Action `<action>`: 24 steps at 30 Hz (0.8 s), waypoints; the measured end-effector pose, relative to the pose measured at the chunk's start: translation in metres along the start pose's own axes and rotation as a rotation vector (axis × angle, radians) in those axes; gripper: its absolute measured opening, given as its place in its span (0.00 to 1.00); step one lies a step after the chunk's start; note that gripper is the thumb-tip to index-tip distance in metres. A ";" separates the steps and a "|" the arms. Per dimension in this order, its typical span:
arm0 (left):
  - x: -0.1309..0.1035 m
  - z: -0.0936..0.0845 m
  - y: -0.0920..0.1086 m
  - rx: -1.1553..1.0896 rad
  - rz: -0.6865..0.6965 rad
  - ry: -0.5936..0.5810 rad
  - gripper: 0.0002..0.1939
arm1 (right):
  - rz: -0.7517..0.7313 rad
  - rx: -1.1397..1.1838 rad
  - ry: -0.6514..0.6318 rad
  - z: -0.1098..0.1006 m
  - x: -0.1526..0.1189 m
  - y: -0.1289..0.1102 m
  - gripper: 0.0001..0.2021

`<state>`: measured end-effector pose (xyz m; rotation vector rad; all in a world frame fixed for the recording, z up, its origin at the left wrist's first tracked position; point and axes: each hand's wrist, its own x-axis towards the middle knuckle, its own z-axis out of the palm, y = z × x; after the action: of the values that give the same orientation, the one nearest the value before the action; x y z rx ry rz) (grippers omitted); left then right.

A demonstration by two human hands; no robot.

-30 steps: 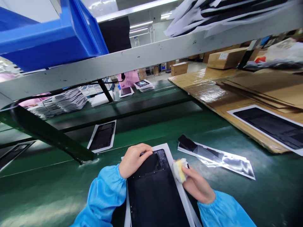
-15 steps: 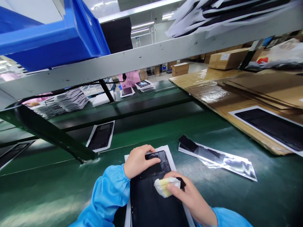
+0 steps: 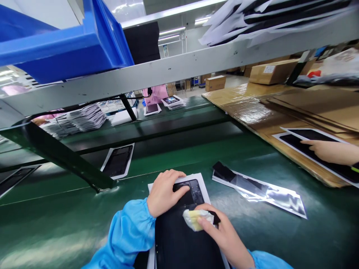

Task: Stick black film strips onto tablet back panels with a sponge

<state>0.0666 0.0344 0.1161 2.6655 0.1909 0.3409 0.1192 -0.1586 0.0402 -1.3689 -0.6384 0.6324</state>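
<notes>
A flat black panel (image 3: pixel 185 243), like a tablet's housing with a recessed part at its far end, lies on white sheets (image 3: pixel 203 183) on the green work surface. My left hand (image 3: pixel 165 192) rests across its upper left edge, thumb stretched over the recess and apart from the other fingers. Pinched in my right hand (image 3: pixel 221 228) is a crumpled white and yellow wiping cloth (image 3: pixel 193 219), over the panel's right side. Something small and black (image 3: pixel 215 217) sticks out beside those fingers; its kind is unclear. To the right lie black and clear strips (image 3: pixel 258 188).
A co-worker's hand (image 3: pixel 328 150) is at dark panels (image 3: pixel 297 144) on cardboard (image 3: pixel 244 108) to the right. Other black panels (image 3: pixel 119 160) lie ahead-left, near a slanting green post (image 3: pixel 64 155). Overhead, a grey shelf beam (image 3: pixel 168 74) carries a blue bin (image 3: pixel 70 52).
A co-worker's hand has come in from the right onto the panel on the cardboard, where a white-edged sheet or panel now shows raised. My hands have hardly moved.
</notes>
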 end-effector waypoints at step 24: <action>-0.063 0.047 -0.019 -0.935 -0.355 -0.134 0.30 | 0.188 0.410 0.436 -0.035 0.022 0.008 0.27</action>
<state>0.0172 0.0204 0.0532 1.6830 0.3518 0.0897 0.1591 -0.1655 0.0299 -1.1329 -0.0238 0.5516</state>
